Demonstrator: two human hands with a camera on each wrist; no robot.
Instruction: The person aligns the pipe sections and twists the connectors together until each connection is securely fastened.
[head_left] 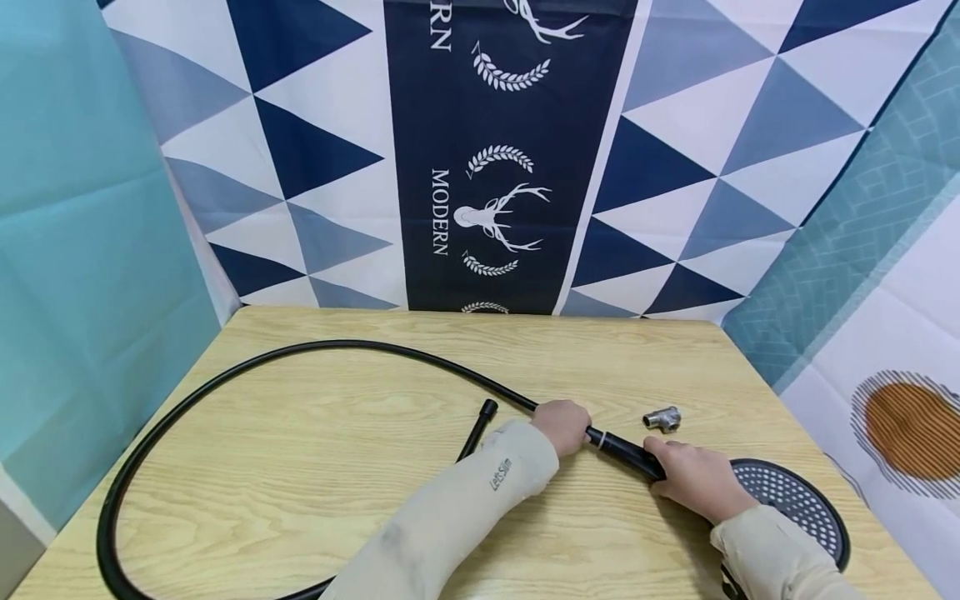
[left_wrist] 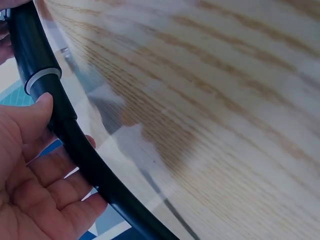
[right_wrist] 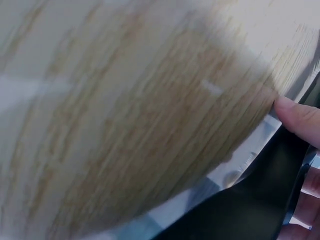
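I see both hands, left hand (head_left: 564, 426) and right hand (head_left: 693, 482), fingers curled round the smooth black hose (head_left: 225, 385) beside the round perforated shower head (head_left: 798, 500).

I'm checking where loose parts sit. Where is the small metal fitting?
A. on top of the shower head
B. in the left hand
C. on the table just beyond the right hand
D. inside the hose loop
C: the fitting lies on the table, just beyond the right hand, held by neither hand.
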